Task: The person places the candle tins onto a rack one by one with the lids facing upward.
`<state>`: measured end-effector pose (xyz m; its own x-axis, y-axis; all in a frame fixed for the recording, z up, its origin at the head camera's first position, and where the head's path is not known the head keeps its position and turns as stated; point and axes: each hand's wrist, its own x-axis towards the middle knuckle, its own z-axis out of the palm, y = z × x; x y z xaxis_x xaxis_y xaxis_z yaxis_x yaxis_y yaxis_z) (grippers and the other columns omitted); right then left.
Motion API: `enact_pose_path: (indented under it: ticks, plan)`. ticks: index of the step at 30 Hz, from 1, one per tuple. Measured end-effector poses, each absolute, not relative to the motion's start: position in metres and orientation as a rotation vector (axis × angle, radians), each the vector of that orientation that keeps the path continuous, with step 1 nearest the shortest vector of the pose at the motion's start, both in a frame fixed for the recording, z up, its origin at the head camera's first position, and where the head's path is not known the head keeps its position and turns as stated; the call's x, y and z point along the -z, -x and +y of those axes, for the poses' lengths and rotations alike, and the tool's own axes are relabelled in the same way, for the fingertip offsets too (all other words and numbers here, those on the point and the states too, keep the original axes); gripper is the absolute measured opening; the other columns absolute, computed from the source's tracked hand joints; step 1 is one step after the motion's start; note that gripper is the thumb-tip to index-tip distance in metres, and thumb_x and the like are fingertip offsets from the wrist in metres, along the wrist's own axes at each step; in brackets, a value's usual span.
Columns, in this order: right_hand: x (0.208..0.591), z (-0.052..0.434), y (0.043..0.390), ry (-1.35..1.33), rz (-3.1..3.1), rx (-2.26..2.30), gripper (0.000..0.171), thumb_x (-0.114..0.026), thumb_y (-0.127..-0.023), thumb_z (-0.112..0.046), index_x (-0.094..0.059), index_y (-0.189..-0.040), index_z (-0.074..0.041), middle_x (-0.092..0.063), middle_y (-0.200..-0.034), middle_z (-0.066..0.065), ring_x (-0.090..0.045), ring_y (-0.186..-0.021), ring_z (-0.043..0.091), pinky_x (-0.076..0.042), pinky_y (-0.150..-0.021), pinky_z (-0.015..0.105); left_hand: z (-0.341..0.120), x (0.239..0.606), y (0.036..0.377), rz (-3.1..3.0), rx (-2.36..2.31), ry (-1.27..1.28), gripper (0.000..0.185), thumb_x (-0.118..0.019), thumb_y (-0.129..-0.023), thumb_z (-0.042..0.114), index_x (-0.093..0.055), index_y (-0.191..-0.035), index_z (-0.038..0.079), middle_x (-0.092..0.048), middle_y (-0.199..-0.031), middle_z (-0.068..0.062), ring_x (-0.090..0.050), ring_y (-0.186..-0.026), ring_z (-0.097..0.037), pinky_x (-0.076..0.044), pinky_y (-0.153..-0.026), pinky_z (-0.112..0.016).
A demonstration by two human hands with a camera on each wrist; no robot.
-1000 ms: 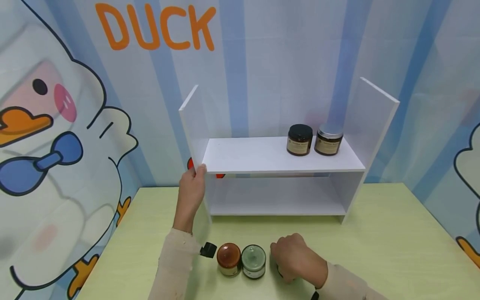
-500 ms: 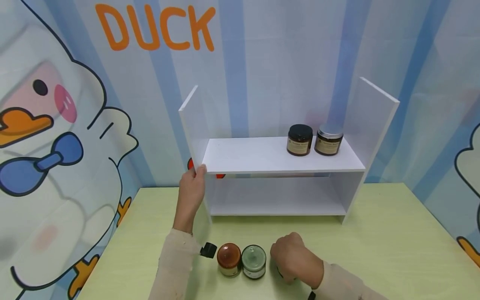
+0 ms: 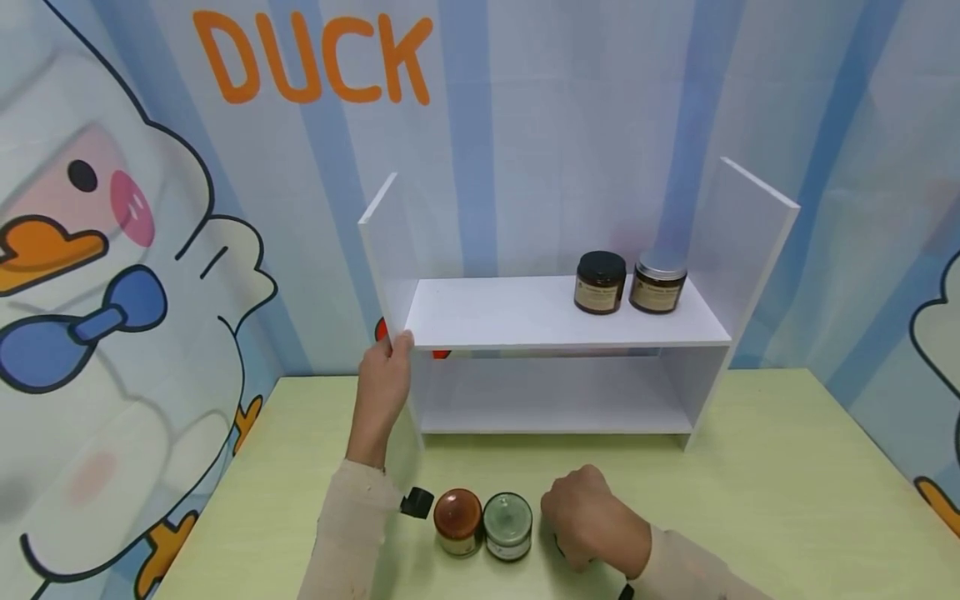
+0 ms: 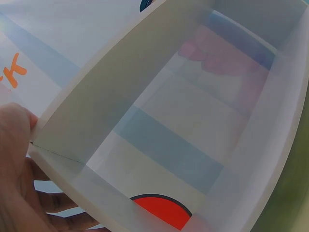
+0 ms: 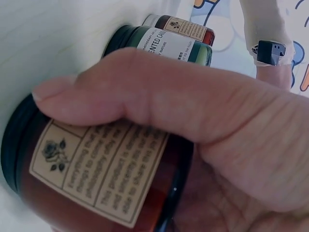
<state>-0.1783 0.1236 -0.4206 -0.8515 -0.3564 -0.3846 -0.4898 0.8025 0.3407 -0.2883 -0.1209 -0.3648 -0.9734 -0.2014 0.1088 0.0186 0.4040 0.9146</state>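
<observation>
Jar (image 5: 96, 179) is lid-down, axis upright, in front of the shelf (image 3: 487, 308); right hand (image 3: 592, 518) curls round it, left hand (image 3: 381, 387) grips the shelf's left wall (image 3: 392, 258).

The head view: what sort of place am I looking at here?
Probably a staged filming corner, not a lived-in room: a blue-and-white striped cartoon backdrop lettered DUCK, a pale yellow-green table and a white open shelf unit.
</observation>
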Motion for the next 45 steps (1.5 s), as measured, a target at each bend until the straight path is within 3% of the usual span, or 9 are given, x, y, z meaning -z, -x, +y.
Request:
enact_pose_path:
  ticks: [10,15,20,32,45]
  plan:
    - [0.419,0.141,0.181,0.679,2.736,-0.42,0.034,-0.087,-0.066,-0.03,-0.056,-0.076,-0.02,-0.049,-0.065,-0.004,-0.037,-0.055,0.014,-0.033,-0.053,0.032,-0.12,0.364,0.288,-2.46,1.599,-0.167,0.057,-0.039,-0.104,0.048,-0.059,-0.133,0.003,-0.062,-0.129,-0.015,-0.052,-0.101,-0.031,-0.042,-0.087,-0.048]
    - [0.419,0.151,0.181,0.731,2.759,-0.325,0.033,-0.086,-0.066,-0.031,-0.06,-0.084,-0.02,-0.051,-0.071,-0.006,-0.045,-0.06,0.014,-0.041,-0.057,0.034,-0.12,0.364,0.289,-2.457,1.593,-0.17,0.057,-0.039,-0.104,0.047,-0.06,-0.133,0.003,-0.061,-0.132,-0.015,-0.053,-0.104,-0.032,-0.043,-0.091,-0.05]
    - [0.421,0.16,0.181,0.767,2.763,-0.204,0.029,-0.081,-0.068,-0.025,-0.06,-0.087,-0.021,-0.051,-0.076,-0.007,-0.043,-0.062,0.014,-0.038,-0.058,0.034,-0.12,0.364,0.288,-2.454,1.612,-0.159,0.057,-0.039,-0.104,0.048,-0.059,-0.135,0.004,-0.06,-0.134,-0.015,-0.052,-0.105,-0.031,-0.042,-0.091,-0.05]
    - [0.429,0.181,0.176,0.881,2.846,0.11,0.041,-0.085,-0.063,-0.03,-0.064,-0.098,-0.021,-0.055,-0.084,-0.011,-0.051,-0.069,0.009,-0.042,-0.058,0.036,-0.12,0.365,0.286,-2.45,1.621,-0.163,0.057,-0.039,-0.104,0.047,-0.058,-0.134,0.003,-0.06,-0.134,-0.016,-0.051,-0.104,-0.031,-0.041,-0.089,-0.049]
    - [0.441,0.195,0.168,0.754,2.862,0.461,0.047,-0.084,-0.072,-0.032,-0.064,-0.113,-0.021,-0.055,-0.092,-0.013,-0.048,-0.071,0.008,-0.039,-0.058,0.033,-0.12,0.366,0.288,-2.434,1.606,-0.124,0.056,-0.04,-0.105,0.046,-0.06,-0.132,0.001,-0.061,-0.131,-0.016,-0.051,-0.102,-0.031,-0.041,-0.089,-0.048]
